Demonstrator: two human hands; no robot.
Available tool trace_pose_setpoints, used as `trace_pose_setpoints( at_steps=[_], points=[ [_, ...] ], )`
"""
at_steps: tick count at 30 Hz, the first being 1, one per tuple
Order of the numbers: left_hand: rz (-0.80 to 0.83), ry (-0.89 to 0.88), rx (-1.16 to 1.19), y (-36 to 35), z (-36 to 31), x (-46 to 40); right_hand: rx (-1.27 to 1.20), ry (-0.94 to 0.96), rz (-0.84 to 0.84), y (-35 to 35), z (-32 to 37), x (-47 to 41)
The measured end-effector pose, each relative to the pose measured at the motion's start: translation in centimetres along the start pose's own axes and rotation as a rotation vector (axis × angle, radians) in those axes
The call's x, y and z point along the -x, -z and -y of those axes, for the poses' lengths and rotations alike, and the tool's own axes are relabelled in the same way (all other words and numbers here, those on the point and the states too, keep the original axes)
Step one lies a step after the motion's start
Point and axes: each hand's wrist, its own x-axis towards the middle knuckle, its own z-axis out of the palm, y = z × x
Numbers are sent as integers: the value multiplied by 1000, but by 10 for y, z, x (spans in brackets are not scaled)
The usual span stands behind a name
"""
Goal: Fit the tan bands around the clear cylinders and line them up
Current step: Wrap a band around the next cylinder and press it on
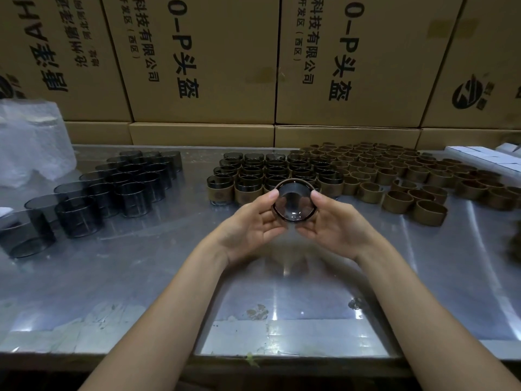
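Both of my hands hold one clear cylinder (293,200) above the middle of the steel table, its open mouth turned toward me. My left hand (251,227) grips its left side, thumb on the rim. My right hand (335,224) grips its right side the same way. A dark band edge shows around its rim; the band itself is hidden by my fingers. Behind it stand rows of cylinders with tan bands fitted (253,176). Bare smoky cylinders (127,184) are grouped at the left. Loose tan bands (400,176) lie in a spread at the right.
The steel table (253,306) has a seam and front edge close to me. Stacked cardboard boxes (203,60) wall off the back. A clear plastic bag (31,139) sits at the far left. White boxes (485,159) lie at the far right.
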Motion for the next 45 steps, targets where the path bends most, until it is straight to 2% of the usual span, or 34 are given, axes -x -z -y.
trace_pose_setpoints(
  at_steps=[6, 10, 14, 16, 21, 25, 29, 33, 37, 40, 45],
  points=[
    [252, -94, 49, -3, 2, 4, -138, 102, 153, -9, -2, 0],
    [274, -106, 41, -5, 2, 4, -139, 116, 189, -12, -2, 1],
    [285, -116, 45, -4, 1, 3, -162, 112, 127, -12, 1, 4],
    [246, -121, 84, -5, -2, 4, -180, 100, 63, -12, 2, 2],
    [-122, -186, -74, -13, -4, -2, 72, 103, -179, -23, -1, -5],
    [-205, -277, -211, -15, -2, -5, 196, 108, -137, -20, -2, -4],
    [-243, -343, -271, -11, 1, -8, 297, 114, -65, -12, -2, -2],
    [-277, -343, -319, -13, 2, -7, 342, 164, -89, -8, -4, -3],
    [-326, -369, -404, -17, 7, -9, 412, 210, -178, -12, -9, -6],
    [-389, -432, -371, -18, 11, -11, 459, 261, -279, -28, -17, -13],
    [-307, -369, -247, -25, 19, -17, 346, 333, -504, -41, -21, -19]
  ],
)
